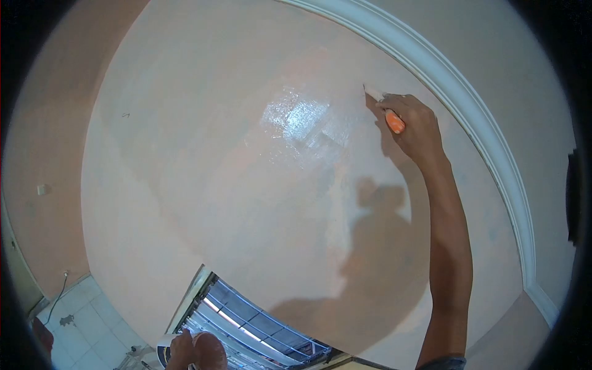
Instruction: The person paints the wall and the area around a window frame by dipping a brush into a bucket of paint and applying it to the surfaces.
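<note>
My right hand [414, 120] is raised near the top right of the wall, its fingers wrapped round a putty knife [395, 122] with an orange handle. The pale blade meets the wall [246, 197] or lies very close to it. Left of the blade, a wet, shiny patch [302, 120] catches the light. Down at the bottom edge, my left hand [180, 351] is closed on a white container [164, 350] with a dark label, partly cut off by the frame. Beside that hand is a rounded brownish thing [209, 351] that I cannot make out.
White moulding [456, 74] curves along the wall's top and right. Below is a window [259, 320] with a blue grille. At lower left, a cable [58, 299] hangs to the tiled floor [92, 320]. A small switch plate [42, 190] sits on the left wall.
</note>
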Demonstrator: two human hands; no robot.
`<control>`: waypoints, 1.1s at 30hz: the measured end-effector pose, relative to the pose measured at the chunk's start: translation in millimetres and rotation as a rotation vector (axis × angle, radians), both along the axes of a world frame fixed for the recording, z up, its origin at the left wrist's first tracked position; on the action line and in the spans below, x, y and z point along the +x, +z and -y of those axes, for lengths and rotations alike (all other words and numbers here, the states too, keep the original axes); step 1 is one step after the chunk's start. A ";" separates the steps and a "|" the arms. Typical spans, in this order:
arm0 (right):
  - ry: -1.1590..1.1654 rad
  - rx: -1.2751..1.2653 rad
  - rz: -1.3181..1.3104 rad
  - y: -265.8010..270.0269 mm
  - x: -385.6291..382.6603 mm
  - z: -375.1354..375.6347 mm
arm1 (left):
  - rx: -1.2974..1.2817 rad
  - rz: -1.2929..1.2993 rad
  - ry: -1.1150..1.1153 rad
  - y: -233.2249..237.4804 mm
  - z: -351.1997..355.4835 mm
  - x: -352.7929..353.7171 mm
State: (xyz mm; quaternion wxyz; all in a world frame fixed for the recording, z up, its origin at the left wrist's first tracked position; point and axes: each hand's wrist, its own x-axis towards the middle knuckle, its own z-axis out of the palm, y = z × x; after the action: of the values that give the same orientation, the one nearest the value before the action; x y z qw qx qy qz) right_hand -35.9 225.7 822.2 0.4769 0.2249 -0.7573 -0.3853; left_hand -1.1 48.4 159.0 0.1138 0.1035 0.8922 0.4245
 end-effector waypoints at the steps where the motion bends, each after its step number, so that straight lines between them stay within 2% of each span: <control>1: 0.048 0.004 -0.025 1.0 1.0 -0.2 | 0.027 0.007 0.033 -7.6 0.1 0.6; 5: 0.124 -0.015 -0.106 26.8 -7.4 -2.5 | -0.041 -0.018 0.000 -4.0 -2.0 -0.1; 8: 0.018 -0.011 -0.227 45.2 -25.1 -14.9 | -0.082 0.074 -0.060 16.6 1.5 -0.2; 9: 0.017 -0.013 -0.227 41.5 -24.4 -16.3 | -0.084 0.075 -0.061 2.1 -1.1 -0.4; 11: -0.041 0.047 -0.132 32.2 -20.8 -12.2 | -0.023 -0.005 0.072 -36.9 -11.6 -7.3; 15: 0.116 0.082 -0.164 16.5 -22.0 -2.0 | 0.027 -0.049 -0.038 50.4 11.7 15.3; 16: 0.109 0.091 -0.186 22.9 -27.4 0.7 | -0.039 -0.089 0.043 77.6 3.9 23.9; 18: 0.096 0.096 -0.215 32.3 -37.6 0.5 | -0.108 -0.135 0.120 87.4 -2.0 26.1; 22: 0.108 0.053 -0.229 46.3 -53.6 -4.0 | -0.144 -0.120 0.047 66.7 -6.3 20.1; 24: 0.063 0.015 -0.211 46.8 -52.7 -11.5 | -0.133 -0.109 0.016 42.3 -4.0 12.2; 26: 0.037 -0.004 -0.272 37.6 -48.1 -17.1 | -0.045 -0.112 -0.075 -4.9 -3.4 -3.3; 28: 0.005 -0.009 -0.180 25.2 -25.6 -17.3 | -0.073 -0.061 -0.058 37.5 0.8 10.1; 30: -0.017 0.007 -0.080 22.0 -9.2 -13.1 | -0.082 0.000 -0.033 49.7 -0.2 12.8; 32: 0.158 0.030 -0.137 21.0 1.5 -17.0 | -0.062 0.018 -0.063 33.7 3.2 6.2; 33: 0.153 0.017 -0.129 25.8 1.2 -19.6 | -0.074 0.027 -0.068 17.8 1.3 2.8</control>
State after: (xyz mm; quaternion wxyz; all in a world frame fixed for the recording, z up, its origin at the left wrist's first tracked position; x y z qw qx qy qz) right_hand -34.8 245.3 848.1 0.5507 0.2608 -0.7023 -0.3681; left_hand 1.7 47.1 176.9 0.1439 0.1239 0.9017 0.3884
